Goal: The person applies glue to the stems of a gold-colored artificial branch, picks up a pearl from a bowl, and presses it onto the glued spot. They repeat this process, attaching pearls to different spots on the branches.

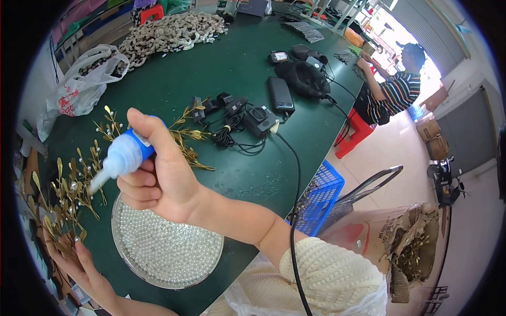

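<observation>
My right hand (167, 181) is wrapped round a small blue squeeze bottle (125, 154), its thumb up and the pale tapered nozzle tilted down to the left. The nozzle points toward gold leafy sprigs (67, 197) dotted with white pearls. At the lower left my left hand (87, 274) grips the stems of a gold sprig between its fingers; part of the grip is hidden behind the leaves. Below my right wrist a round metal-rimmed tray (115, 237) full of loose white pearls rests on the green table (211, 60). More gold sprigs (192, 152) lie beyond my right hand.
A power bank (280, 95), black devices (259, 120) and coiled cables (225, 138) lie mid-table; one cable runs down past my right arm. Behind are a plastic bag (84, 87) and a heap of pale pieces (174, 34). A blue crate (324, 197) and a seated person (395, 87) are at right.
</observation>
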Motion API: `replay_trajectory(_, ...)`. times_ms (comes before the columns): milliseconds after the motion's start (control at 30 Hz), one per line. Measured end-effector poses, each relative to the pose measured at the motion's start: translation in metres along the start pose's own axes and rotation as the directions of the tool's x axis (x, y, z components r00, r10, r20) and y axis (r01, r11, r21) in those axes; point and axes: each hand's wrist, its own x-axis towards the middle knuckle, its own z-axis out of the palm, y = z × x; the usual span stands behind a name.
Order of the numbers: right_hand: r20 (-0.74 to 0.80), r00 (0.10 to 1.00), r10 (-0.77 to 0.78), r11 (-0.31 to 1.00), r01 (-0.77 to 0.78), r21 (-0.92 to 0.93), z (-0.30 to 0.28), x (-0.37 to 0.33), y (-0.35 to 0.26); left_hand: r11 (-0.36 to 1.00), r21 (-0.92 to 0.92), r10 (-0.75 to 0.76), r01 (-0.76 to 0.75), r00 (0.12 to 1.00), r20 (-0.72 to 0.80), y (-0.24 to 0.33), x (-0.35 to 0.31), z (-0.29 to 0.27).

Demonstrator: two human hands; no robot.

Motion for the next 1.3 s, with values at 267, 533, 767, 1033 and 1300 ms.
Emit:
replay_trajectory(267, 0.020, 1.000, -0.019, 0.999, 0.020, -0.035, -0.001, 0.000, -0.003, 1.000, 0.021, 0.005, -0.006, 0.999, 0.051, 0.004, 0.000, -0.004)
replay_trajectory(533, 0.090, 0.995, -0.034, 0.998, 0.039, -0.047, -0.002, 0.001, -0.003, 1.000, -0.005, -0.019, 0.020, 0.994, 0.112, 0.004, -0.001, -0.003)
replay_trajectory(767, 0.055, 0.998, -0.006, 1.000, 0.005, 0.018, -0.005, 0.002, -0.002, 1.000, -0.006, -0.013, 0.014, 0.996, 0.089, 0.015, -0.001, 0.001)
replay_trajectory(1033, 0.073, 0.997, -0.029, 0.999, 0.030, -0.013, 0.000, 0.000, -0.005, 1.000, 0.016, 0.017, -0.019, 0.995, 0.096, 0.016, 0.000, 0.000)
replay_trajectory(1300, 0.068, 0.996, -0.053, 0.998, 0.054, -0.022, -0.001, 0.000, -0.006, 1.000, -0.015, -0.003, 0.004, 0.997, 0.082, 0.022, 0.000, 0.004)
